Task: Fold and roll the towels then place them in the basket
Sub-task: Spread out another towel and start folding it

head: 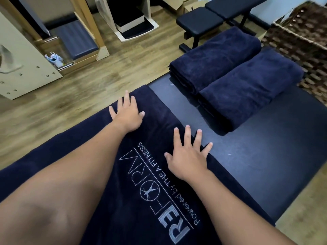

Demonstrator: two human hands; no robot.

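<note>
Beneath both spread grips, left hand (127, 115) and right hand (187, 157), the towel (148, 183) could be skewed by uneven pressing.

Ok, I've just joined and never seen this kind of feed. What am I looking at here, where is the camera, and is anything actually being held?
There is no machine here. It is one picture from a wide-angle camera worn on a person's head, looking forward and down at their two bare arms.

The left hand and right hand both lie flat, fingers spread, on a dark blue towel with pale lettering. It is spread over a black padded bench. Neither hand has a grip on anything; they press on the cloth.

Farther along the bench lie two folded towels of the same blue, side by side. Past them, at the top right, stands a brown woven basket; what is inside it cannot be seen.

The rest is background: a wooden floor and gym equipment.
</note>
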